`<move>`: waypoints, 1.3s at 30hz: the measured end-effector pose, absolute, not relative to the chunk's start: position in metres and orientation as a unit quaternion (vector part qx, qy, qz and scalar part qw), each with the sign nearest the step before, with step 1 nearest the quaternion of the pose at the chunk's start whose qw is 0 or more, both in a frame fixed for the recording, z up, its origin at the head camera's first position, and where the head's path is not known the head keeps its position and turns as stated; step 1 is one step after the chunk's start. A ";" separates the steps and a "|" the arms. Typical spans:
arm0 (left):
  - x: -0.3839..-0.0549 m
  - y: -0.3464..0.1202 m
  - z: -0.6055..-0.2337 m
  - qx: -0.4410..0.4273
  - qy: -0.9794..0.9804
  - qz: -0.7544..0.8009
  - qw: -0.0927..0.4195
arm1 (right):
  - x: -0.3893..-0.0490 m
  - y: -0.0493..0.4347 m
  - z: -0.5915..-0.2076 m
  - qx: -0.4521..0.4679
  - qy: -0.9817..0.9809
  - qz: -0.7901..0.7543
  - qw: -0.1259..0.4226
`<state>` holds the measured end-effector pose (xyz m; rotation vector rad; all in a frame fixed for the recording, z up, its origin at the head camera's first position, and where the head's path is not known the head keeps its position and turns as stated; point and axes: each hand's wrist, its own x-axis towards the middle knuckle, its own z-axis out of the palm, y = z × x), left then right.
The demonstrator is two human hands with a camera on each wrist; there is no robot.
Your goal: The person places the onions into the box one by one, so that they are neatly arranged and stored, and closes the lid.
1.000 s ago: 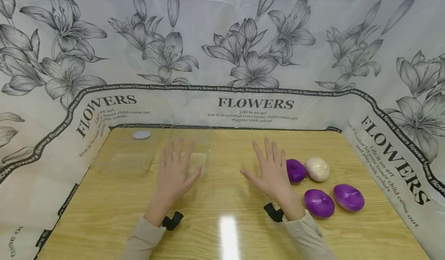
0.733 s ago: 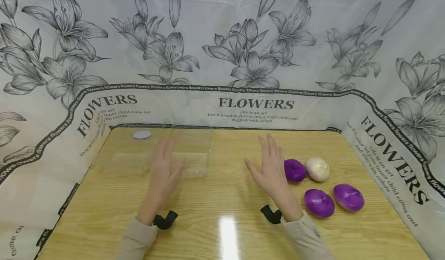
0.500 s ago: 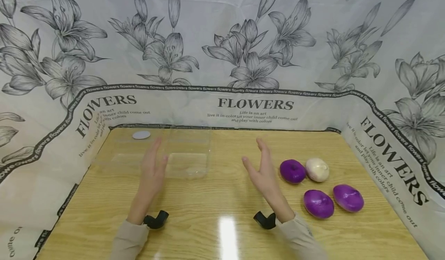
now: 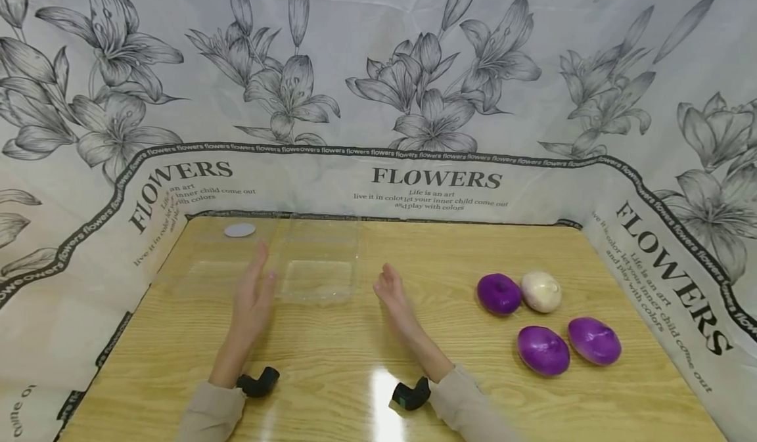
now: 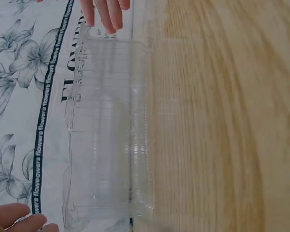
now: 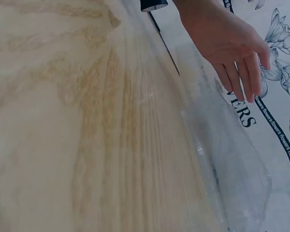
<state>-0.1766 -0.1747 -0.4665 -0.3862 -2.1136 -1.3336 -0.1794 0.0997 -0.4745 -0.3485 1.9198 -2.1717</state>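
Note:
A clear plastic clamshell box (image 4: 319,291) lies spread at the table's back left, its lid half bearing a white oval label (image 4: 239,230). In the head view my left hand (image 4: 251,294) overlaps that lid half, fingers extended and thumb up, holding nothing. My right hand (image 4: 399,301) hovers just right of the box, fingers fairly straight and nothing in it. The left wrist view shows the box (image 5: 106,125) between fingertips of both hands, apart from it. In the right wrist view the left hand (image 6: 232,48) reaches with straight fingers beside the clear plastic (image 6: 227,159).
At the right of the wooden table (image 4: 367,350) lie three purple onions, one at the front (image 4: 543,350), and a whitish onion (image 4: 541,291). A flower-printed cloth (image 4: 437,192) rises as a wall along the back and sides. Black cameras (image 4: 258,383) sit on both wrists.
Both hands have turned edge-on, thumbs up. The left hand has moved left, and the right hand has moved left away from the onions toward the box. Onions and box have stayed put.

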 end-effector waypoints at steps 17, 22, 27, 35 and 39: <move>-0.177 -0.164 -0.489 -0.040 -0.763 -0.631 0.135 | -0.185 0.080 -0.500 -0.177 0.559 -0.779 0.222; -0.181 -0.163 -0.504 -0.022 -0.717 -0.684 0.137 | -0.184 0.081 -0.499 -0.185 0.564 -0.774 0.219; -0.178 -0.159 -0.508 0.021 -0.688 -0.719 0.097 | -0.182 0.084 -0.500 -0.187 0.562 -0.777 0.213; -0.175 -0.153 -0.513 0.011 -0.688 -0.720 0.091 | -0.179 0.089 -0.504 -0.186 0.553 -0.787 0.200; -0.174 -0.148 -0.514 0.002 -0.687 -0.719 0.102 | -0.177 0.096 -0.504 -0.175 0.540 -0.803 0.179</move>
